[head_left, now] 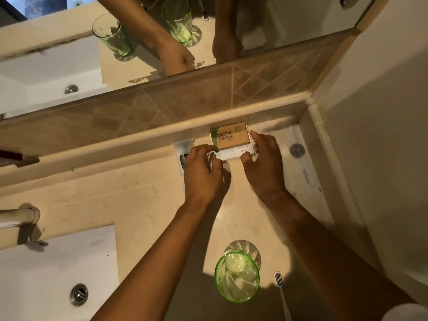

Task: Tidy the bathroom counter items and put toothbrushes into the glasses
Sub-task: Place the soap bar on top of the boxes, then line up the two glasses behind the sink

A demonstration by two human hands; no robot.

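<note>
A brown box with a plant drawing (234, 135) lies on top of white boxes (231, 154) at the back of the beige counter (143, 200), against the tiled ledge. My left hand (203, 169) pinches the left end of the stack, and my right hand (261, 163) grips its right end with fingers curled around it. A green glass (237, 275) stands upright near the counter's front. A white toothbrush (281, 290) lies on the counter just right of that glass, bristles pointing away from me.
A small white packet (183, 156) lies left of the stack. The white sink (58, 274) with its drain fills the lower left. A round metal disc (297, 149) sits at the back right. The mirror (139, 42) reflects two green glasses and my arms.
</note>
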